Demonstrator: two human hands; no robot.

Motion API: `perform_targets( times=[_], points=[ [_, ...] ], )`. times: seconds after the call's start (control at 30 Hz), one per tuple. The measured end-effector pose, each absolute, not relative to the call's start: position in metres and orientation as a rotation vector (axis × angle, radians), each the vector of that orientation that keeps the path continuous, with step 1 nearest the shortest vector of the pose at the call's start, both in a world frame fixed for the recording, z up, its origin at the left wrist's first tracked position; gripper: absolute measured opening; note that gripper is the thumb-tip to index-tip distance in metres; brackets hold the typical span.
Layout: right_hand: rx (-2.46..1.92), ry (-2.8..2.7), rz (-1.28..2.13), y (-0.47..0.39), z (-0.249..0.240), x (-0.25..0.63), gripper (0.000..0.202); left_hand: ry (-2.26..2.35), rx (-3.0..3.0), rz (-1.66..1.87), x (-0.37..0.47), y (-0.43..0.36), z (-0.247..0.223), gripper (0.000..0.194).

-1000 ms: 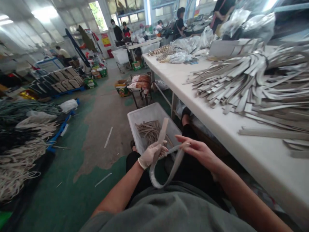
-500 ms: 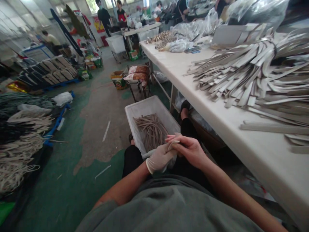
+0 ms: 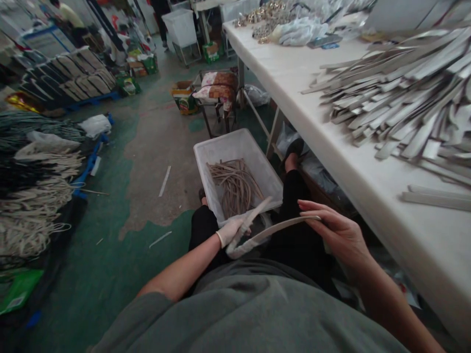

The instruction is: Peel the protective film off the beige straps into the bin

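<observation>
A light grey-beige strap [image 3: 281, 227] bends in a loop above my lap. My left hand [image 3: 233, 232], in a pale glove, is closed round the strap near its bend, and one end sticks up past the fingers. Bare fingers of my right hand [image 3: 333, 228] pinch the other end, off to the right. Just beyond my hands, a white plastic bin [image 3: 253, 146] stands between my legs with a heap of brownish straps [image 3: 237, 189] inside.
On my right is a long white table [image 3: 279, 73] with a big pile of flat grey straps [image 3: 412, 93]. Cord bundles [image 3: 40, 191] lie on a blue pallet at left. A stool [image 3: 217, 100] with a cushion stands beyond the bin. Farther back are boxes and people.
My hands were together and have moved apart, the right one going right, so the strap now stretches between them. The view has tilted down and shifted slightly.
</observation>
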State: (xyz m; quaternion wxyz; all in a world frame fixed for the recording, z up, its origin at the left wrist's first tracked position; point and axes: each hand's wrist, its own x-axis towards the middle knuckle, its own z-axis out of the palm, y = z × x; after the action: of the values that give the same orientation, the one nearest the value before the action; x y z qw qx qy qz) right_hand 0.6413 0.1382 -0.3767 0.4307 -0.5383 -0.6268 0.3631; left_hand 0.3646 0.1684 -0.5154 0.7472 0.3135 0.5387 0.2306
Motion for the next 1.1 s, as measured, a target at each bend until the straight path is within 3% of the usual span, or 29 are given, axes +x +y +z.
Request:
perform_targets(
  times=[0.1, 0.2, 0.3, 0.43, 0.57, 0.73, 0.8, 1.0, 1.1],
  points=[
    [-1.364, -1.618, 0.867, 0.136, -0.379, 0.642, 0.015, 1.277, 0.714, 0.636, 0.356, 0.224, -0.521, 0.037],
    [-1.367, -1.695, 0.775, 0.141, -0.380, 0.635, 0.014, 1.322, 0.739, 0.739, 0.347, 0.297, -0.510, 0.028],
    [-1.363, -1.774, 0.688, 0.159, -0.388, 0.621, 0.017, 1.337, 0.821, 0.823, 0.339, 0.372, -0.488, 0.037],
    [-1.417, -2.054, 0.610, 0.192, -0.413, 0.601, 0.022, 1.589, 1.166, 0.961, 0.325, 0.431, -0.479, 0.064],
    [-1.491, -2.128, 0.476, 0.202, -0.445, 0.602, 0.023, 1.632, 1.445, 0.702, 0.317, 0.396, -0.520, 0.072],
    [-1.594, -1.999, 0.423, 0.166, -0.484, 0.630, 0.022, 1.523, 1.791, -0.206, 0.339, 0.284, -0.593, 0.092],
    [-1.645, -1.979, 0.400, 0.150, -0.494, 0.640, 0.022, 1.489, 1.827, -0.391, 0.352, 0.251, -0.615, 0.095],
    [-1.710, -1.948, 0.403, 0.140, -0.495, 0.645, 0.021, 1.505, 1.852, -0.497, 0.363, 0.229, -0.649, 0.059],
    [-1.752, -1.954, 0.399, 0.147, -0.491, 0.643, 0.020, 1.495, 1.843, -0.522, 0.350, 0.241, -0.655, 0.052]
  ],
)
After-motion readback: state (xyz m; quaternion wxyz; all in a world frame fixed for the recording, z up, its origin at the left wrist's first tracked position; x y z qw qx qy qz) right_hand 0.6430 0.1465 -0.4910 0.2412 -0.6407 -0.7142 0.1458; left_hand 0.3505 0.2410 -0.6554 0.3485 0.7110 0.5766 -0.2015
